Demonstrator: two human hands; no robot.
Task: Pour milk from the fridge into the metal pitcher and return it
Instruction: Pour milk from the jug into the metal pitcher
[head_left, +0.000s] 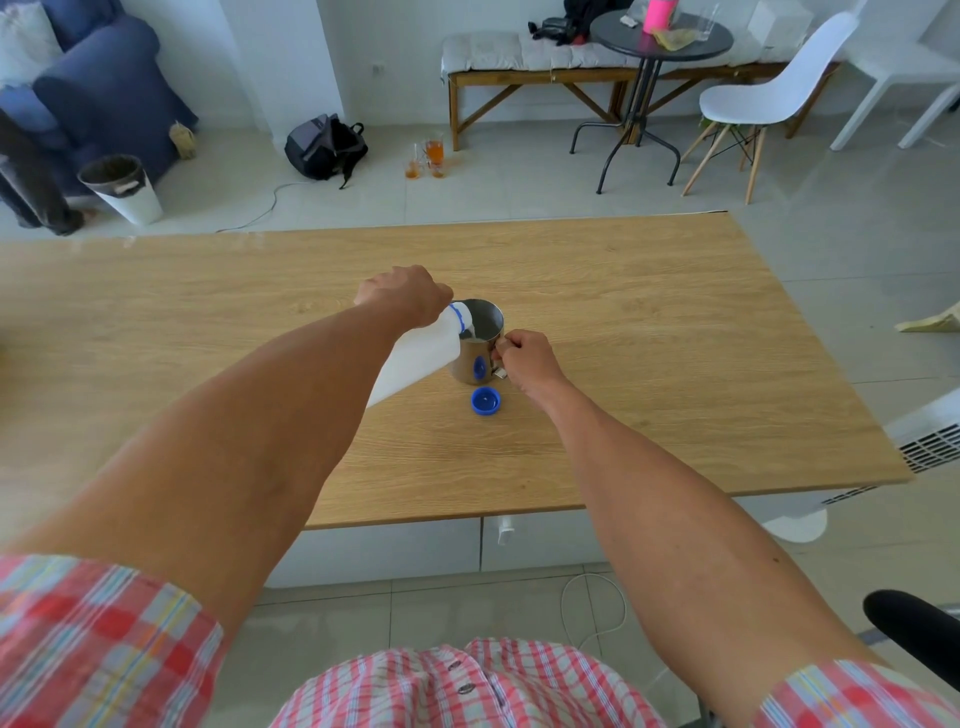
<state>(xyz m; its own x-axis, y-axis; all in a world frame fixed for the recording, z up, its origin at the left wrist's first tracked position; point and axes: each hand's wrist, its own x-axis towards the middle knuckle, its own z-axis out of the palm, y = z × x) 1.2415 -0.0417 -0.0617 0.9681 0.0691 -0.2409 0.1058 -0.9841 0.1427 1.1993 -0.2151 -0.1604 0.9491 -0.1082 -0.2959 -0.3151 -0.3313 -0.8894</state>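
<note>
I am watching the pour itself happening: the left hand (402, 296) is wrapping its grip around the upper part of the white milk bottle (415, 358), tilting it so the neck with its blue ring is reaching over the rim of the metal pitcher (478, 340), and a thin white stream is running down into it. The right hand (527, 358) is closing its grip on the pitcher's handle, fingers curled round it, steadying the pitcher where it is standing upright near the middle of the wooden surface (649, 338). By my reading, the fetching from the fridge and the uncapping are already done, since the blue cap (486, 401) is lying open side up on the surface just in front of the pitcher, apart from it. A pale pool is showing inside the pitcher, but I am not able to tell how full it is from this angle. What is left, as I am judging it, is finishing the pour, righting the bottle, screwing the cap back on and carrying the bottle back to the fridge, which is not showing anywhere in the view. As for writing, I am finding none readable: the bottle's visible side is looking plain white, and the blue patch on the pitcher's side looks like the cap's reflection.
</note>
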